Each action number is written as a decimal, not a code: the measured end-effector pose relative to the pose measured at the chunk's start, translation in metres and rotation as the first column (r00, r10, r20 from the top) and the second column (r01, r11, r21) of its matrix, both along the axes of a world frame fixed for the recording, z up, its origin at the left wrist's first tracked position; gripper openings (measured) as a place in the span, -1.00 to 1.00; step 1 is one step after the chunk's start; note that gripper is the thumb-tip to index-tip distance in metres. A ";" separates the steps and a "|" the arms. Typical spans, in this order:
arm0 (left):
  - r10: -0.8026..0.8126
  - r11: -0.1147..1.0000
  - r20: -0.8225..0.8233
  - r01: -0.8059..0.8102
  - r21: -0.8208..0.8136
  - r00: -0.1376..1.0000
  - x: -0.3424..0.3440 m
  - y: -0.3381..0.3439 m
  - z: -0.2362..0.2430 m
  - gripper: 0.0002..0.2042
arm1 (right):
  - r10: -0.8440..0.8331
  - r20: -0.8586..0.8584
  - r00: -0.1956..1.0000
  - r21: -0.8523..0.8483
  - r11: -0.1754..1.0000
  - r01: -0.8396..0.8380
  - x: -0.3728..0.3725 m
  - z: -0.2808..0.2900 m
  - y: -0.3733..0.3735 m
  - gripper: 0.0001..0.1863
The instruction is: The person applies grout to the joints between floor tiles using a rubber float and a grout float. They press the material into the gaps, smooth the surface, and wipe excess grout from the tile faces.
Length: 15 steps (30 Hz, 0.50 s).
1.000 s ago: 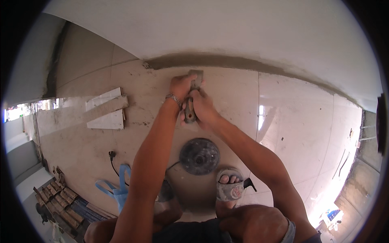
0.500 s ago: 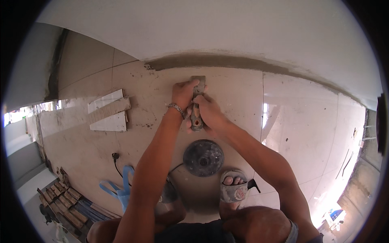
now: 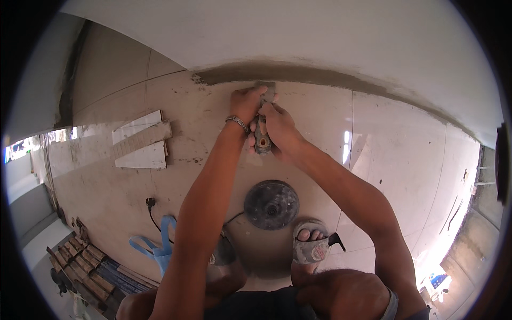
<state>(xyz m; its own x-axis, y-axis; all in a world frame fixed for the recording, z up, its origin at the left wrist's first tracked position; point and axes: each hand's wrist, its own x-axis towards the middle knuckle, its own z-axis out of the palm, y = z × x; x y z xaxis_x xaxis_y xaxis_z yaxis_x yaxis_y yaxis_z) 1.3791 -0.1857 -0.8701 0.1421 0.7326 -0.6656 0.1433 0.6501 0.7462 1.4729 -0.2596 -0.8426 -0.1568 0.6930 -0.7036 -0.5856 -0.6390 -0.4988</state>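
Both my hands hold a mortar-smeared scraper (image 3: 263,144), its wide grey blade pointing away from me and its handle, with a hole at the end, toward me. My left hand (image 3: 245,105), with a bracelet at the wrist, grips it by the blade side, thumb on the metal. Closed over the handle from the right is my right hand (image 3: 280,129). The blade's far edge lies close to a grey-brown mortar strip (image 3: 277,72) along the foot of the wall; whether they touch I cannot tell.
A round black disc (image 3: 271,205) with a cord stands between my feet and hands. Tile offcuts (image 3: 141,140) lie to the left. Nearer are a black plug (image 3: 150,202), a blue bag (image 3: 160,250) and stacked tile strips (image 3: 88,261). The white wall (image 3: 330,32) rises ahead.
Both hands and the scraper have moved away from me, toward the mortar strip at the wall. My grip on the scraper looks the same.
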 end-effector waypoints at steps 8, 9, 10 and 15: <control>0.135 0.990 0.090 -0.138 0.031 0.987 -0.024 -0.015 -0.020 -0.71 | 0.121 -0.057 0.991 -0.012 0.993 -0.122 -0.017 -0.001 -0.009 -0.79; 0.099 0.993 0.058 -0.102 0.054 0.993 -0.024 -0.006 -0.019 -0.71 | 0.116 -0.044 0.992 0.001 0.993 -0.116 -0.018 0.000 -0.005 -0.79; 0.069 0.994 0.022 -0.071 0.082 0.997 -0.025 0.002 -0.016 -0.72 | 0.098 -0.048 0.994 -0.012 0.995 -0.099 -0.018 0.001 0.001 -0.78; 0.104 0.994 0.114 -0.107 0.020 0.988 -0.029 0.006 -0.018 -0.74 | 0.049 -0.050 0.998 -0.087 0.995 -0.053 -0.026 0.005 0.009 -0.76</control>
